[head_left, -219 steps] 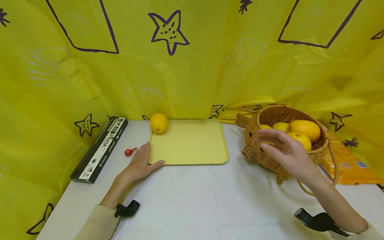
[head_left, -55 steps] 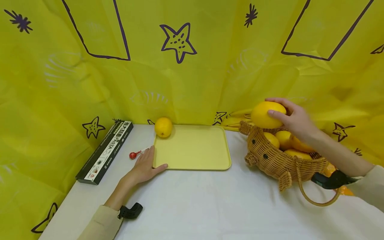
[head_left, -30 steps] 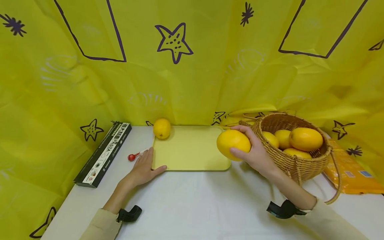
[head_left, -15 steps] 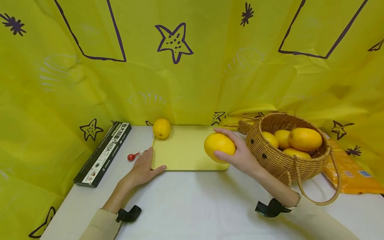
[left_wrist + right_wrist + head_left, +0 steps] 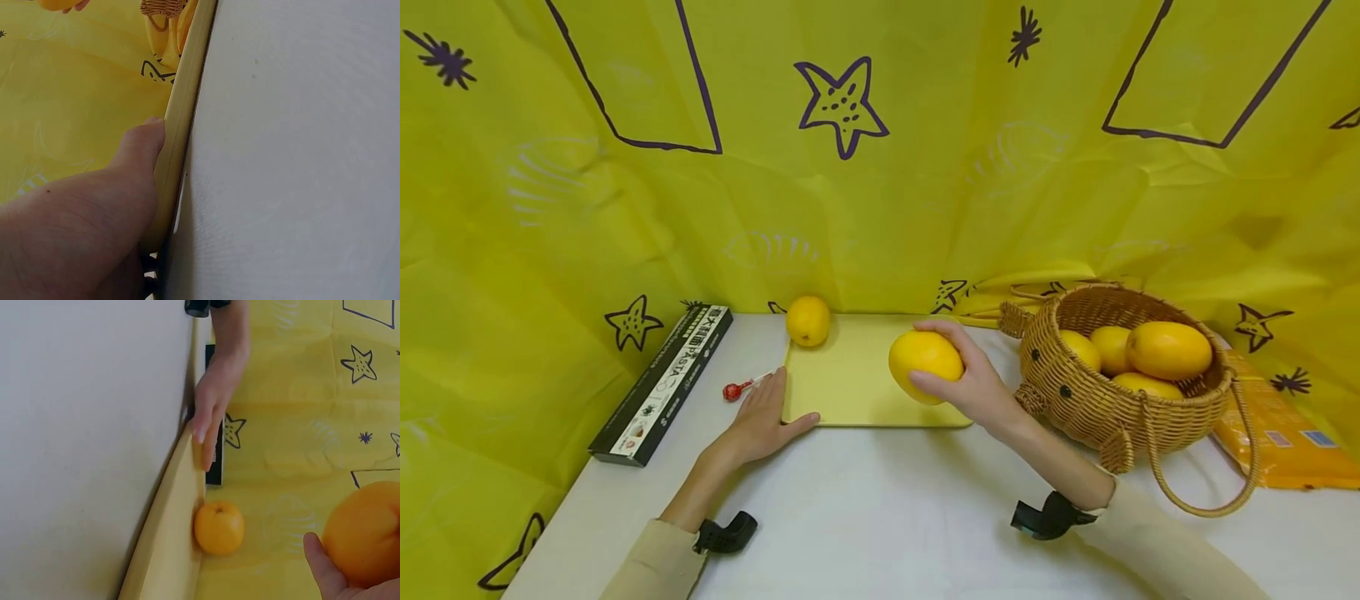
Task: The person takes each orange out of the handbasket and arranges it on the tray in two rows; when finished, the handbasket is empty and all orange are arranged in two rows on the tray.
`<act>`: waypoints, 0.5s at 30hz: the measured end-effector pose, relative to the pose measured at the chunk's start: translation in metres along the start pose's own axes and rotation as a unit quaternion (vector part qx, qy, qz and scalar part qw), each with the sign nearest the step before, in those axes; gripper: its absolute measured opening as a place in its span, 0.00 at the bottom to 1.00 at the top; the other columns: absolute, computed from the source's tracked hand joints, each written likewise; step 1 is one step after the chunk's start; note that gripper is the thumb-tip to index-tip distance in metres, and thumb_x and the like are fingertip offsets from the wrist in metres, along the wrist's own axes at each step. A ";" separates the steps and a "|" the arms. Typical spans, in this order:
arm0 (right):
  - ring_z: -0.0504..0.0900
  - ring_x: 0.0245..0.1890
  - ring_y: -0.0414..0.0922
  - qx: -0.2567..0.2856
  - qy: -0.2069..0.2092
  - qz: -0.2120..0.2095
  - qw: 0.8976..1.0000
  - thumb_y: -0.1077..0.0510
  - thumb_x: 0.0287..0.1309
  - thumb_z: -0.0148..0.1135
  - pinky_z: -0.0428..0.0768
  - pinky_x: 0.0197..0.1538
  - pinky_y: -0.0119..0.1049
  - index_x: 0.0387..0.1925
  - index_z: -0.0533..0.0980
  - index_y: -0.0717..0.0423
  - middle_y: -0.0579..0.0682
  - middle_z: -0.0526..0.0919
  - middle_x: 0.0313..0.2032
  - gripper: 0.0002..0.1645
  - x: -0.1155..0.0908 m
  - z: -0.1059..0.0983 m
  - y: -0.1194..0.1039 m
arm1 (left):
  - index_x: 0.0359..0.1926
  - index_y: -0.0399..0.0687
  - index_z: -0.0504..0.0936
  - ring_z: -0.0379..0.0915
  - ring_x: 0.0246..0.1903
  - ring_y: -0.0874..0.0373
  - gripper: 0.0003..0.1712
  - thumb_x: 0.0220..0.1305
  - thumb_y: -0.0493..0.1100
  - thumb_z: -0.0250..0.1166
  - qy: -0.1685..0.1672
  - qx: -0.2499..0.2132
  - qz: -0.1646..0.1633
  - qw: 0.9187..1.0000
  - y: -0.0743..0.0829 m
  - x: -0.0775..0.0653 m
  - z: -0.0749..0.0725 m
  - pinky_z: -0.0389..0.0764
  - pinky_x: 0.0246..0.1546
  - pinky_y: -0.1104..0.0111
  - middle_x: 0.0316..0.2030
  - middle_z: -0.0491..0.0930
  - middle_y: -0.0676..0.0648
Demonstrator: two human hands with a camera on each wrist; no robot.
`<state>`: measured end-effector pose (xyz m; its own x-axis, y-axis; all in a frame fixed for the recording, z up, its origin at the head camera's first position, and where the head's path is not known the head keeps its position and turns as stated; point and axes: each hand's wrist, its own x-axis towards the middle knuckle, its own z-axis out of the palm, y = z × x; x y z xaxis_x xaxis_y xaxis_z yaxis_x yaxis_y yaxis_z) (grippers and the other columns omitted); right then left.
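My right hand (image 5: 981,390) grips a yellow-orange orange (image 5: 925,365) by its right side, holding it above the right half of a pale yellow tray (image 5: 850,383). In the right wrist view, the held orange (image 5: 365,532) shows at the lower right with the thumb against it. At the tray's back left corner sits another orange (image 5: 808,321). My left hand (image 5: 758,425) rests at the tray's front left corner, its fingers straight along the left edge and its thumb along the front. In the left wrist view that thumb (image 5: 140,147) lies against the rim.
A wicker pig-shaped basket (image 5: 1097,425) with several yellow fruits (image 5: 1168,350) stands at the right, its handle hanging in front. Behind it lies an orange packet (image 5: 1285,454). Left are a black pasta box (image 5: 662,387) and a red lollipop (image 5: 735,391). A yellow curtain (image 5: 880,225) hangs behind.
My right hand reached to the basket, lifted an orange out and carried it left over the tray, moving a little further left in the last half second. The left hand has stayed in place.
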<state>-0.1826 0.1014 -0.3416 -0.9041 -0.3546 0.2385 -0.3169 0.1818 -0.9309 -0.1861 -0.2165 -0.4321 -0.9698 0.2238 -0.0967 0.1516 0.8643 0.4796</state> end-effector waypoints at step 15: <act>0.72 0.49 0.53 0.045 0.032 0.050 0.997 0.56 0.56 0.66 0.80 0.41 0.37 0.61 0.69 0.46 0.56 0.69 0.59 0.31 0.036 0.030 0.005 | 0.74 0.28 0.36 0.33 0.76 0.35 0.61 0.64 0.68 0.56 -0.004 -0.005 -0.006 1.000 -0.001 0.001 0.000 0.39 0.75 0.43 0.75 0.37 0.30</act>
<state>-0.2084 0.0620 -0.3456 -0.9470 -0.2795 0.1585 -0.2007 0.1293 -0.9711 -0.1868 -0.2170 -0.4326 -0.9703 0.2158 -0.1092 0.1370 0.8625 0.4872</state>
